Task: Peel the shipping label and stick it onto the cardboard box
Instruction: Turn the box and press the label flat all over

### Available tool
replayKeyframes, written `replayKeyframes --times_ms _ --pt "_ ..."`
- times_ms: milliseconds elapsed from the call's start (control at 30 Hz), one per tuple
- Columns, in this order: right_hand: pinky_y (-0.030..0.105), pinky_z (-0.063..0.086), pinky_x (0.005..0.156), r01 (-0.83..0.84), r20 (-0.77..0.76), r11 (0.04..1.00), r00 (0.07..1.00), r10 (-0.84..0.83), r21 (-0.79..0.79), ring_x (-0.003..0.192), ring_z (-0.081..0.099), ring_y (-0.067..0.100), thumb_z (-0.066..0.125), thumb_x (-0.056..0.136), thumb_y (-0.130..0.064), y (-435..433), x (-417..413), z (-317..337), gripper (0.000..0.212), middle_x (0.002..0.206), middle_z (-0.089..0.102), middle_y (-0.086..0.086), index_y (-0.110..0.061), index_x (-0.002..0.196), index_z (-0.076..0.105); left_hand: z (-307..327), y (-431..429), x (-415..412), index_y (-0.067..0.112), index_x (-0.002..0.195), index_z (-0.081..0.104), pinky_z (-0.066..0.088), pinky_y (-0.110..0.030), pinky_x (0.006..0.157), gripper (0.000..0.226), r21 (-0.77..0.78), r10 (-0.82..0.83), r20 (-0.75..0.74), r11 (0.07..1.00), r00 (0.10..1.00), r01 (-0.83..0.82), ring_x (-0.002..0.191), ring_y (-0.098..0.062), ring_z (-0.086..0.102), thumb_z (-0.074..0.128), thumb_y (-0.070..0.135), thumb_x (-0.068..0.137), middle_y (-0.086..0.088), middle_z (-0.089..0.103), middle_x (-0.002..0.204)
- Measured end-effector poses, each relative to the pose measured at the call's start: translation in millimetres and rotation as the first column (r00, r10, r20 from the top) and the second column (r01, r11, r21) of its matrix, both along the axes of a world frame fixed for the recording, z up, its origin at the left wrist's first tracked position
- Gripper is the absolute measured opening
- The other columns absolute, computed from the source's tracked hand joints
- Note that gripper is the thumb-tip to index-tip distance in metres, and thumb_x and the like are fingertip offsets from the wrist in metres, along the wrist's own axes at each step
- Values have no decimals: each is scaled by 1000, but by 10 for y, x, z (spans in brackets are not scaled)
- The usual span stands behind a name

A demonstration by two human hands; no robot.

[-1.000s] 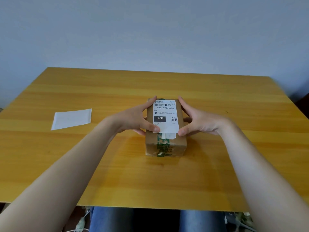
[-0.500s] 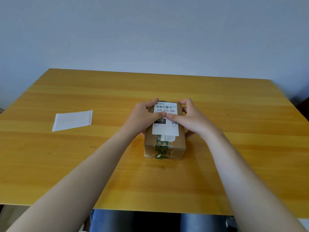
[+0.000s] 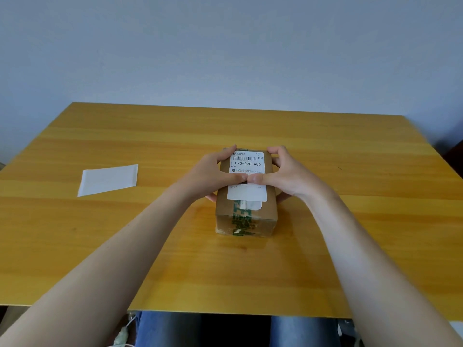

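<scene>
A small brown cardboard box (image 3: 246, 217) with green printed tape stands in the middle of the wooden table. A white shipping label (image 3: 247, 163) with a barcode and "070-070-A80" lies flat on the box's top. My left hand (image 3: 213, 174) grips the box's left side and my right hand (image 3: 283, 172) grips its right side. Both thumbs meet tip to tip across the label's middle and press on it, hiding its black field. The fingers wrap the box's far corners.
A blank white backing sheet (image 3: 109, 179) lies flat on the table (image 3: 350, 234) to the left of the box. The table's front edge runs just above a person's knees in blue jeans. A pale wall stands behind.
My thumbs have slid from the label's near corners to its middle, where they now touch each other. The box stays in place.
</scene>
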State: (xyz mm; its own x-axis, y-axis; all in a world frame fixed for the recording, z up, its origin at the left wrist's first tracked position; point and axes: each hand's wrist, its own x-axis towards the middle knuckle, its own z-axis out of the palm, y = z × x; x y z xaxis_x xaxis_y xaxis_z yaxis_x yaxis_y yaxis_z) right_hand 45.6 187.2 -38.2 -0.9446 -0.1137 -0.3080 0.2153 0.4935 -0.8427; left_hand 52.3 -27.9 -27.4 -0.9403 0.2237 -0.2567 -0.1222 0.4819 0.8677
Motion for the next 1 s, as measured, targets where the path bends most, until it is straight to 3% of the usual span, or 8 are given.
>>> replayKeyframes --times_ms 267,400,500,633,733,833,933,1000 --pt "28 62 62 -173 82 985 982 173 -8 134 52 20 93 77 -30 157 -39 4 123 170 28 -7 -31 165 8 9 -156 -28 54 161 21 65 -36 71 109 24 -153 142 988 978 151 107 -13 73 89 22 82 25 43 139" --pt "38 66 72 -246 105 969 965 242 31 137 51 21 94 72 -37 190 -58 16 134 172 22 -11 -35 166 -2 4 -216 -66 55 161 16 64 -33 73 115 32 -220 186 975 958 218 113 -12 69 89 17 81 34 33 140" --pt "46 67 81 -308 125 950 946 300 53 132 57 22 96 54 -50 207 -75 18 151 172 21 -13 -40 165 -7 -1 -263 -107 57 161 10 64 -31 76 119 34 -259 222 966 940 258 119 -15 66 89 15 81 39 33 131" --pt "48 65 87 -360 133 931 927 350 61 134 57 22 98 50 -52 235 -93 10 159 175 13 -15 -44 163 -13 9 -301 -140 57 161 4 64 -32 81 124 41 -303 253 952 919 302 120 -11 66 88 10 82 45 32 125" --pt "47 64 92 -380 140 923 919 370 54 138 54 21 99 54 -48 256 -106 -5 159 176 8 -15 -43 163 -17 22 -304 -143 58 160 2 64 -35 84 127 56 -325 272 945 906 323 121 -12 65 87 6 82 36 37 135" --pt "45 58 103 -419 142 904 903 406 83 146 47 18 98 46 -61 290 -115 -15 165 176 6 -15 -46 161 -19 24 -301 -144 58 160 1 64 -36 86 127 66 -338 263 941 904 333 125 -13 63 86 5 82 32 31 145" --pt "40 56 105 -417 133 908 903 409 38 148 45 16 97 49 -52 314 -110 -45 162 176 8 -16 -46 162 -19 4 -315 -144 59 159 -1 63 -38 90 129 84 -343 260 939 903 333 131 -14 58 87 6 82 30 23 159" --pt "44 53 109 -404 118 915 908 403 -20 149 43 14 99 50 -49 333 -80 -89 160 175 11 -17 -49 162 -16 -26 -339 -137 60 159 -3 62 -43 94 130 124 -351 260 936 899 330 133 -14 59 87 6 82 26 29 161"
